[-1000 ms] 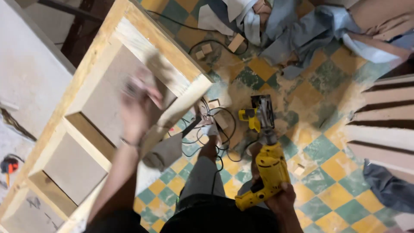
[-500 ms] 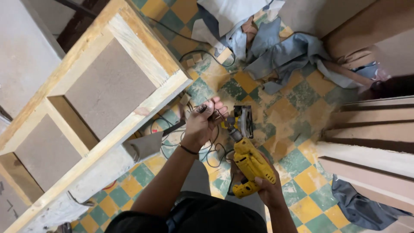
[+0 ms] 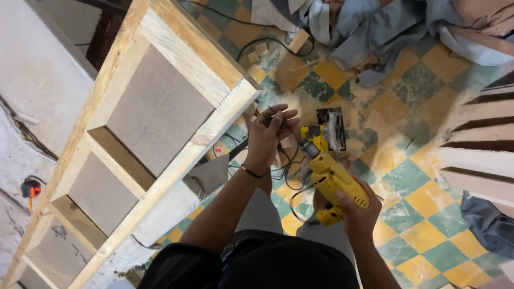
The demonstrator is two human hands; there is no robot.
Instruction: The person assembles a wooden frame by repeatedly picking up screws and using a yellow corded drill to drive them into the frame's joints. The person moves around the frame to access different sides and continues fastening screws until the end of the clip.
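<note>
My left hand [image 3: 270, 134] has come off the wooden frame [image 3: 160, 123] and now sits at the drill [image 3: 334, 179] nose, grip pinching a thin dark bit or cord; I cannot tell which. My right hand [image 3: 358, 211] is wrapped tight round the yellow plastic handle. Rough pale timber, grey board panels; dusty chequered tile floor [image 3: 423, 198], tangled black cables [image 3: 284, 166] below.
</note>
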